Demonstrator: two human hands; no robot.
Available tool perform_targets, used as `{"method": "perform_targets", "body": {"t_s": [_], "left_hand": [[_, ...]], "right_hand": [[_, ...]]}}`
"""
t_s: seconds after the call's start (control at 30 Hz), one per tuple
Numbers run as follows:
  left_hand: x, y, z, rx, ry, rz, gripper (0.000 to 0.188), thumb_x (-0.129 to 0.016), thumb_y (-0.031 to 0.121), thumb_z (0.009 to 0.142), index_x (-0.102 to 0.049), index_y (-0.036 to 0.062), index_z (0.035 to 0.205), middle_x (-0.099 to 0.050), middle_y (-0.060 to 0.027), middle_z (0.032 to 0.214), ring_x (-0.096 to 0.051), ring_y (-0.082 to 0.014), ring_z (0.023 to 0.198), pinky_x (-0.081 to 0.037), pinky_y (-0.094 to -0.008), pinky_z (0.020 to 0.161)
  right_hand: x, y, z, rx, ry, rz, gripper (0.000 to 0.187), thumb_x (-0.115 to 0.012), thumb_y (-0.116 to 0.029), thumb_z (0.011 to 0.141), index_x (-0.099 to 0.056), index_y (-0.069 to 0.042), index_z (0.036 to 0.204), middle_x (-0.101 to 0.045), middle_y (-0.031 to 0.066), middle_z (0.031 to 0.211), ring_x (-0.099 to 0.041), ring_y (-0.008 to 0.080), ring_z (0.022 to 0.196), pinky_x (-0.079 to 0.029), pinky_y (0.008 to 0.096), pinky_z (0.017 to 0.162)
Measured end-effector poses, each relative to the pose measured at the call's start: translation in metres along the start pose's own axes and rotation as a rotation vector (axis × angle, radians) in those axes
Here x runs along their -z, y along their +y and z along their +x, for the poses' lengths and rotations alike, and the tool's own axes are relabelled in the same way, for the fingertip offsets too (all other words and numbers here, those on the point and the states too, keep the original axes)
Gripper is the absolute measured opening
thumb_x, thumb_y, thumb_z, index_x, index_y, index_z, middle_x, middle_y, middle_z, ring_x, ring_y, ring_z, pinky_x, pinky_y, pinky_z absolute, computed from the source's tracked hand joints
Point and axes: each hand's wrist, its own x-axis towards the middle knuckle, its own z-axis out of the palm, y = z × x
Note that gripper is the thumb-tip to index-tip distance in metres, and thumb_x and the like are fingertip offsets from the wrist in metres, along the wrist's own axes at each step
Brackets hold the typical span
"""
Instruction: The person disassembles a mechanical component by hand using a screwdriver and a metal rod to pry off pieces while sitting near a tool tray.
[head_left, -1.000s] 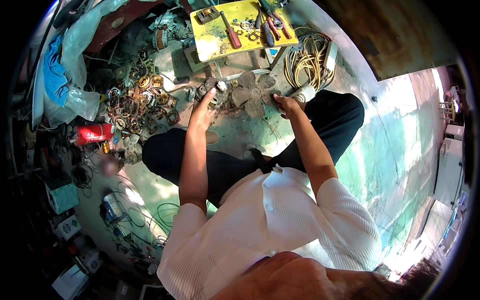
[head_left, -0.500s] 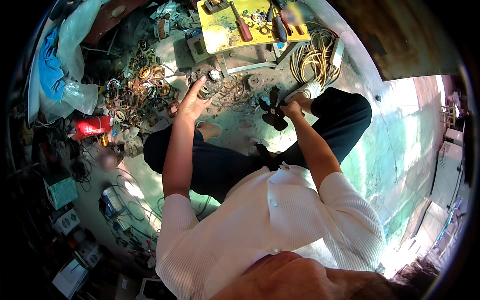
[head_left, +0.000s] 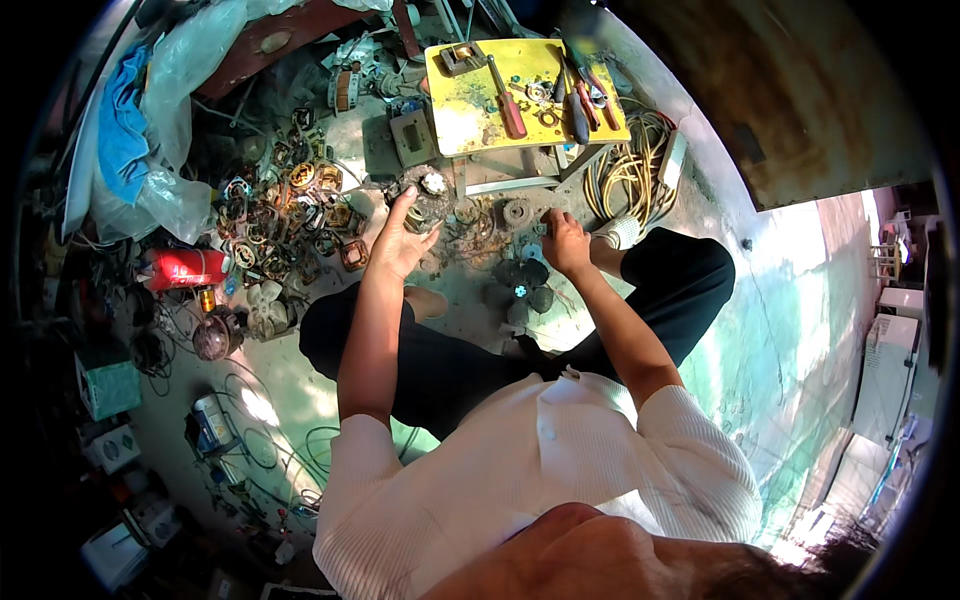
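Note:
My left hand (head_left: pixel 398 245) grips the side of a round, dirty electric motor (head_left: pixel 428 206) with a pale knob-like part on top. Its thumb lies along the near edge and the other fingers are partly hidden under the motor. A dark fan blade (head_left: pixel 538 298) with several broad petals lies on the floor between my feet. Just beyond and right of it, my right hand (head_left: pixel 568 243) hovers with loosely bent fingers, apart from the blade and holding nothing I can see. A small round metal part (head_left: pixel 516 211) rests on the floor ahead of that hand.
A low yellow table (head_left: pixel 465 125) ahead carries screwdrivers (head_left: pixel 508 105), pliers and small rings. Coiled yellowish cable (head_left: pixel 625 185) lies to its right. A heap of old copper windings (head_left: pixel 290 205) spreads at the left, near a red cylinder (head_left: pixel 188 268). A wall rises on the right.
My right hand has let go of the fan blade, which now lies on the floor, and has drawn away from it. My left hand still grips the motor. The view has shifted slightly.

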Motion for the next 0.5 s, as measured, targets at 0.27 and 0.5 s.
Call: {"method": "perform_targets", "body": {"t_s": [0.27, 0.5], "left_hand": [[0.000, -0.002, 0.004, 0.017, -0.011, -0.008, 0.065, -0.082, 0.043, 0.081, -0.052, 0.0213, 0.135, -0.055, 0.0006, 0.135, -0.051, -0.0215, 0.124, -0.036, -0.0424, 0.101], [0.003, 0.005, -0.005, -0.023, -0.086, -0.043, 0.060, -0.083, 0.038, 0.080, -0.055, 0.0214, 0.130, -0.050, 0.0036, 0.137, -0.047, -0.0176, 0.124, -0.034, -0.0468, 0.104]], "right_hand": [[0.118, -0.055, 0.110, 0.106, 0.546, 0.079, 0.024, -0.067, -0.024, 0.088, -0.064, -0.012, 0.108, -0.067, 0.0127, 0.098, -0.063, 0.0345, 0.099, -0.046, 0.0471, 0.079], [0.134, -0.032, 0.153, -0.147, 0.226, -0.176, 0.057, -0.071, -0.051, 0.083, -0.057, -0.007, 0.117, -0.068, 0.0184, 0.111, -0.069, 0.0361, 0.100, -0.054, 0.0464, 0.085]]}}
